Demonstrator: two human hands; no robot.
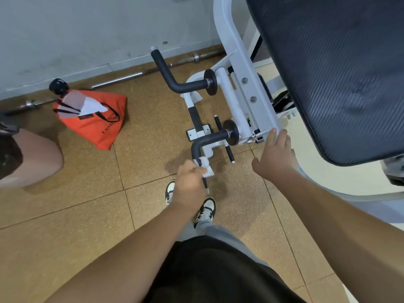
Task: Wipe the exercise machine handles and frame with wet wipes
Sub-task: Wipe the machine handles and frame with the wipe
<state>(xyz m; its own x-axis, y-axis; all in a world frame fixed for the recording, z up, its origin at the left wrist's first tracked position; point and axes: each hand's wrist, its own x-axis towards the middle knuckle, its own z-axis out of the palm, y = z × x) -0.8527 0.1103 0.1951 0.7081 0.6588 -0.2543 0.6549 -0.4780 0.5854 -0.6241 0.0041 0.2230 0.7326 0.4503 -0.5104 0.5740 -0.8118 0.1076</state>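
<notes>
The white exercise machine frame (pixel 244 88) rises at centre right, with two black padded handles. The near handle (pixel 209 139) bends down toward me. My left hand (pixel 189 182) is closed around its lower end, with a white wet wipe (pixel 206 166) pressed between my fingers and the grip. The far handle (pixel 168 77) sticks out to the left, untouched. My right hand (pixel 275 156) rests flat on the lower end of the white frame bar, fingers spread, holding nothing.
A large black padded seat back (pixel 338 73) overhangs at the right. An orange tote bag (pixel 94 119) lies on the brown tiled floor at left. Barbells (pixel 122 78) lie along the grey wall. Another person's leg (pixel 28 158) is at the far left.
</notes>
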